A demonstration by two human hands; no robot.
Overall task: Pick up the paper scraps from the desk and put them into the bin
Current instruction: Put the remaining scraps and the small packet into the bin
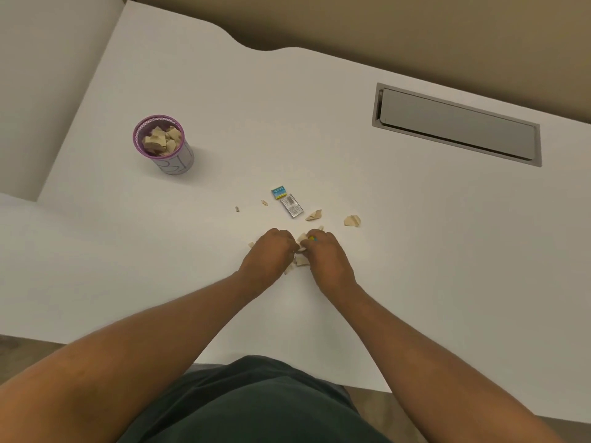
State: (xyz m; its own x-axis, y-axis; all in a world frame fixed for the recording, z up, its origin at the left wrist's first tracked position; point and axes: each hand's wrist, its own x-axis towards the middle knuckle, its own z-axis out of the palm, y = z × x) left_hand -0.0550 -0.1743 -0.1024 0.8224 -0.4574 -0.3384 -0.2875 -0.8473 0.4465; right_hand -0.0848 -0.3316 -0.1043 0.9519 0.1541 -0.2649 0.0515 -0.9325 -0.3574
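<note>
Beige paper scraps lie on the white desk point(415, 235). My left hand point(271, 251) and my right hand point(326, 254) rest side by side on the desk, fingers curled around a small heap of paper scraps point(300, 260) between them. Something small and yellow-blue shows at my right fingertips. Loose scraps lie beyond the hands: one scrap point(314, 215), another scrap point(352, 220), and two tiny ones point(264, 203) point(237, 209). The bin point(174, 161), a purple-rimmed mesh cup at the far left, holds several scraps.
A small blue box point(279, 192) and a grey box with a barcode point(292, 205) lie just beyond the scraps. A grey cable hatch point(457, 124) is set into the desk at the back right. The desk's near edge runs by my body.
</note>
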